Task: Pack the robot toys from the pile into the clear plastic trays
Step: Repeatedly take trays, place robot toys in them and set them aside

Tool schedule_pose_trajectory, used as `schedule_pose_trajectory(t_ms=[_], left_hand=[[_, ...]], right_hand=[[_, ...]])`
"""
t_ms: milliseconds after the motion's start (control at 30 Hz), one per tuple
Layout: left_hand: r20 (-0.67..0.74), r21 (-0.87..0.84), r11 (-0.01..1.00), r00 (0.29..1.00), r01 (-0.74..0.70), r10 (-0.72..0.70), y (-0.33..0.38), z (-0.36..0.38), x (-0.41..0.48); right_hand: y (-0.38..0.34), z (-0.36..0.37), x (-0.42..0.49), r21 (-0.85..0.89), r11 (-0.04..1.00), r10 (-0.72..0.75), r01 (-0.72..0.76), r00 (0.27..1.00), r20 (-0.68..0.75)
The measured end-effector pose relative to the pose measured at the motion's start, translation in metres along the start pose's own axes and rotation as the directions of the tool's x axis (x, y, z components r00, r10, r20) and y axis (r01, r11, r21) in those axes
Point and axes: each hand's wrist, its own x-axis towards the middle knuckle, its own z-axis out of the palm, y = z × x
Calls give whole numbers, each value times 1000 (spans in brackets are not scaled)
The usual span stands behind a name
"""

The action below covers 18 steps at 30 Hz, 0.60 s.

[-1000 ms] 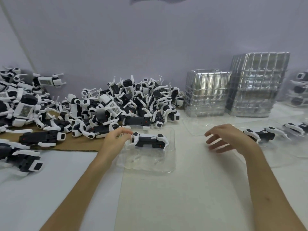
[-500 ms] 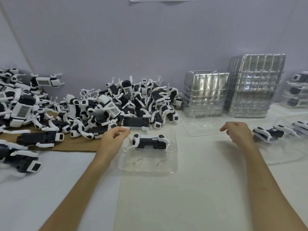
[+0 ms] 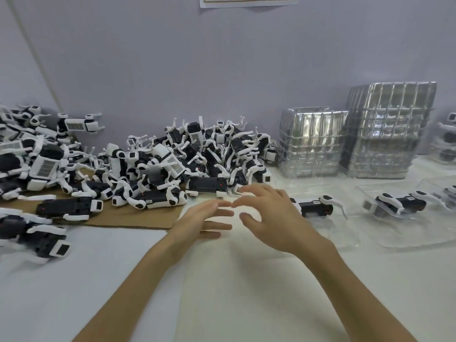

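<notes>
Head view: both bare forearms reach in from the near edge over the white table [image 3: 222, 304]. The left hand [image 3: 204, 223] lies flat and low, its fingers straight and spread, pointing right, and it holds nothing. The right hand [image 3: 271, 218] hovers just beside it, palm down, with fingers spread and slightly bent, and it too holds nothing. The fingertips of the two hands nearly meet; motion blur hides whether they touch.

Just beyond the hands lies the pile [image 3: 185, 164] of black-and-white robot toys, heaped against the wall [image 3: 222, 70] and spreading left to the frame's edge. Much of it rests on a sheet of cardboard [image 3: 128, 219]. A black toy body [image 3: 207, 186] at the pile's near edge lies just beyond the right hand's fingertips.

Right of the right hand, a clear tray [image 3: 345, 239] lies flat with one toy [image 3: 313, 208] in it. Farther right, a second tray [image 3: 419, 240] holds a second toy [image 3: 399, 206].

Against the wall at far right stand two stacks of empty trays, a short stack [image 3: 311, 141] and, to its right, a tall stack [image 3: 389, 129], side by side. At the right edge more trays with toys [image 3: 446, 141] are piled up, too cut off to count. A paper [image 3: 246, 1] hangs on the wall at the top.
</notes>
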Motion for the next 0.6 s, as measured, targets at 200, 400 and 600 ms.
schedule_pose_trajectory(t_ms=[200, 400, 600], left_hand=[[-73, 24, 999, 997, 29, -27, -1, -1, 0], [-90, 64, 997, 995, 50, -45, -1, 2, 0], [-126, 63, 997, 991, 55, -46, -1, 1, 1]], right_hand=[[20, 7, 0, -227, 942, 287, -249, 945, 155], [38, -18, -2, -64, 881, 473, -469, 879, 60], [51, -40, 11, 401, 878, 355, -260, 916, -184]])
